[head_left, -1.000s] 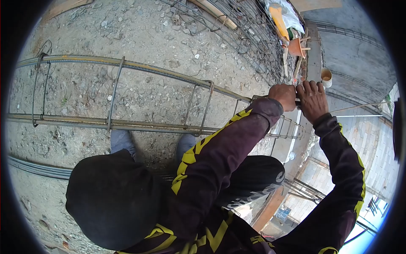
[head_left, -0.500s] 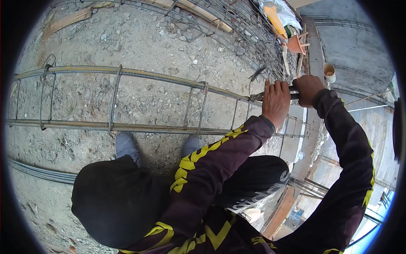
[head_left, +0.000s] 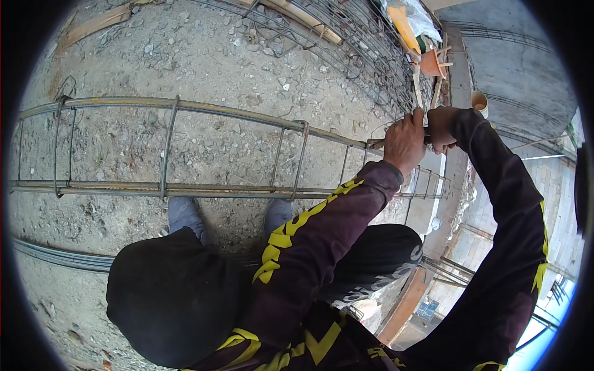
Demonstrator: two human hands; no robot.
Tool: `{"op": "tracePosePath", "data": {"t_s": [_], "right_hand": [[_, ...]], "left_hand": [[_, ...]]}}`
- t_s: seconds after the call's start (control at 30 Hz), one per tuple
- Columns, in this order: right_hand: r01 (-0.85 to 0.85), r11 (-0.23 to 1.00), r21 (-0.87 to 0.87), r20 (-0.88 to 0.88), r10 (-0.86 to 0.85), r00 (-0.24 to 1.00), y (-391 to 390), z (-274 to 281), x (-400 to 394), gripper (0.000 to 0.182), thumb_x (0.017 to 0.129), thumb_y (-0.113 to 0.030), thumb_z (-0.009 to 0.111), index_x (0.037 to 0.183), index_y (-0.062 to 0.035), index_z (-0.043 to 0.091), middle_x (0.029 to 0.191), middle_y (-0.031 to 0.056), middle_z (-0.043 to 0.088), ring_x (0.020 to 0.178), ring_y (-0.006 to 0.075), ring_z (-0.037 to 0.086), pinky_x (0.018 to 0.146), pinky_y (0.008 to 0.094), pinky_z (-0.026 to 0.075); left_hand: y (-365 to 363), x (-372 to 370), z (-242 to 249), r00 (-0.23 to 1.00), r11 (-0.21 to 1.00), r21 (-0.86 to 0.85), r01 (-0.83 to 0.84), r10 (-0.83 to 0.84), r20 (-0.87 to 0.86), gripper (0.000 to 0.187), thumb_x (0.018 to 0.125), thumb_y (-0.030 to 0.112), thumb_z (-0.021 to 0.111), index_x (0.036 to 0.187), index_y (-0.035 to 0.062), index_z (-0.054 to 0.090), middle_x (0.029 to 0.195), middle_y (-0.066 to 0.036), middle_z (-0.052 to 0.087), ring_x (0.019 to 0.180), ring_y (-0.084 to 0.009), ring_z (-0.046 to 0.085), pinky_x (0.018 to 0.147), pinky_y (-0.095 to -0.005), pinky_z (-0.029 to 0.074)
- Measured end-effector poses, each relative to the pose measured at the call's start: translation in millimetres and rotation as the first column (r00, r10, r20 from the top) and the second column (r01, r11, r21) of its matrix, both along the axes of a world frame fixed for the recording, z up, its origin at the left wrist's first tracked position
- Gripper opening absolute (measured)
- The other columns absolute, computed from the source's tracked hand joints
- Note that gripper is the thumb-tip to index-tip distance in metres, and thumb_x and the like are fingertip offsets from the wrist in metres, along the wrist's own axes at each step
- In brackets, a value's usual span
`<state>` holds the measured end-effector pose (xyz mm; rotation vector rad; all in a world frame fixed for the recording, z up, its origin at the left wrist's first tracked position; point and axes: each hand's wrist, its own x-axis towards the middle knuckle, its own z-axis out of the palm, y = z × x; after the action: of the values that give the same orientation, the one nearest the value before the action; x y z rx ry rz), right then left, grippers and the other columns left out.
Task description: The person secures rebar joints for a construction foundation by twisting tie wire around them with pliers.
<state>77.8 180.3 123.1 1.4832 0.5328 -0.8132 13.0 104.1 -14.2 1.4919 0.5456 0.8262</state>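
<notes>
A pair of steel pincers (head_left: 375, 144) has its jaw end at a stirrup joint on the upper bar of the rebar cage (head_left: 232, 111). My left hand (head_left: 404, 143) is curled around the pincers just behind the jaws, hiding much of the tool. Close beside it, my right hand (head_left: 442, 128) is closed in a fist around the dark handles. The tie point itself is mostly covered by my fingers. Long ribbed bars and square stirrups (head_left: 168, 145) make up the cage, which runs across in front of my feet.
Gravelly ground (head_left: 204, 68) lies under the cage. More rebar and wire mesh (head_left: 346, 52) are stacked at the back, near an orange tub (head_left: 431, 63) and a pale bucket (head_left: 479, 103). Loose bars (head_left: 68, 255) lie behind my feet. Along the right runs a concrete ledge (head_left: 459, 68).
My right hand has turned over and dipped at the wrist, with the pincer handles swung round. The left hand's fingers have curled in more tightly. The cage has shifted slightly in view.
</notes>
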Motion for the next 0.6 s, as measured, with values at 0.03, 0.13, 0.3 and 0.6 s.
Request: {"op": "tracePosePath", "data": {"t_s": [0.03,0.13,0.3,0.6], "right_hand": [[-0.170,0.979,0.111,0.009,0.170,0.985,1,3,-5,0.023,0.072,-0.018,0.074,0.088,-0.0021,0.073,0.081,0.0116,0.073,0.078,0.0282,0.072,0.074,0.0407,0.057],[-0.549,0.775,0.312,0.148,0.531,0.834,-30,8,-31,0.028,0.078,-0.017,0.072,0.102,-0.0049,0.070,0.085,0.0084,0.070,0.086,0.0249,0.070,0.091,0.0447,0.049],[-0.903,0.032,0.428,0.320,0.929,0.185,-77,16,-5,0.020,0.085,-0.017,0.057,0.103,-0.0079,0.058,0.104,0.0096,0.062,0.106,0.0261,0.059,0.090,0.0381,0.044],[-0.790,0.463,0.402,0.190,0.802,0.567,-72,13,-8,0.013,0.080,-0.012,0.062,0.091,-0.0053,0.062,0.088,0.0126,0.067,0.091,0.0275,0.064,0.086,0.0386,0.047]], "left_hand": [[4,5,-4,0.999,1.000,0.007,0.018,-0.018,0.027,0.044,0.074,0.006,0.071,0.110,0.0038,0.045,0.091,-0.018,0.061,0.085,-0.0378,0.066,0.076,-0.0456,0.053],[12,5,-8,0.991,0.992,-0.054,0.115,-0.111,0.071,0.041,0.073,0.003,0.070,0.107,0.0027,0.047,0.084,-0.023,0.067,0.085,-0.0413,0.068,0.075,-0.0499,0.052],[32,5,-4,0.971,0.971,-0.128,0.200,-0.180,0.156,0.043,0.071,0.006,0.070,0.106,0.0024,0.046,0.096,-0.025,0.063,0.089,-0.0452,0.063,0.077,-0.0507,0.050],[-19,14,-2,0.984,0.984,0.002,-0.180,0.180,-0.001,0.025,0.072,0.006,0.067,0.094,0.0066,0.056,0.093,-0.012,0.057,0.090,-0.0321,0.056,0.082,-0.0449,0.043]]}}
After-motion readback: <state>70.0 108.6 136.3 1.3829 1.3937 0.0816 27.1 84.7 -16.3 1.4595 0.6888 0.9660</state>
